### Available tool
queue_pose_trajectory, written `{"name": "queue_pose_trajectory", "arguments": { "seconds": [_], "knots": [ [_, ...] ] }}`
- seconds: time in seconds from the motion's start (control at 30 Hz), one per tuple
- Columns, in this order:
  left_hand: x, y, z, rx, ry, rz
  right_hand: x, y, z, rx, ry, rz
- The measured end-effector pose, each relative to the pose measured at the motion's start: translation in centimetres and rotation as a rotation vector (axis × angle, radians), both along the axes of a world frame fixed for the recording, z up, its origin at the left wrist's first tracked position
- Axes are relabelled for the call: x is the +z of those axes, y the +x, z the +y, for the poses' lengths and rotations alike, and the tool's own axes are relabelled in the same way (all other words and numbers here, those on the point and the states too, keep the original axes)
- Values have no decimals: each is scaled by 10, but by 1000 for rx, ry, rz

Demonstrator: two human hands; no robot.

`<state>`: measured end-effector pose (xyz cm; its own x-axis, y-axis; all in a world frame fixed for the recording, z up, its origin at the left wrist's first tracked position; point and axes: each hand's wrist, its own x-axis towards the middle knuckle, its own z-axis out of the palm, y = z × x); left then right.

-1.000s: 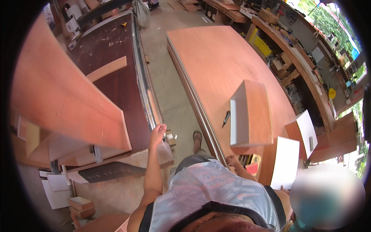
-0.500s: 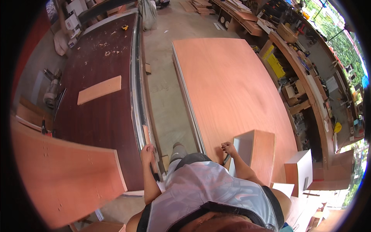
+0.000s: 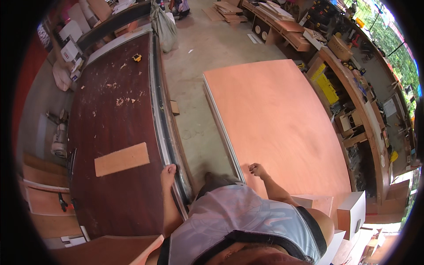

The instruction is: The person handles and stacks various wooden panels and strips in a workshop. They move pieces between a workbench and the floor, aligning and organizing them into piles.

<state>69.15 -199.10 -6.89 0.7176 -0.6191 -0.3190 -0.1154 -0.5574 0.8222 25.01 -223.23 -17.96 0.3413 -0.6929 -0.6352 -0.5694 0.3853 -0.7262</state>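
The person has moved forward between the dark red desk (image 3: 119,201) and the plywood stack (image 3: 274,119), whose far ends look nearer than half a second ago, while the reddish panel (image 3: 106,249) has sunk toward the lower left edge. The open box (image 3: 321,203) on the stack now shows only partly beside the right elbow, and the pale board (image 3: 122,160) on the desk lies closer to the left hand (image 3: 168,171). Each grip is loosely clenched with nothing seen inside, the left by the metal rail (image 3: 161,128), the right hand (image 3: 257,170) over the stack's near left corner.
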Motion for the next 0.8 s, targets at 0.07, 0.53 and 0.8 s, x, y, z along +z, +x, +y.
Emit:
{"name": "queue_pose_trajectory", "arguments": {
  "seconds": [0.07,0.53,0.8],
  "knots": [
    [6,39,-34,-59,6,-61,-4,28,-33,-88,-34,-81],
    [-19,244,-284,-97,-70,111,-58,191,-273,-79,338,354],
    [-18,354,-397,72,-117,147,-15,385,-538,56,-96,61]
  ]
}}
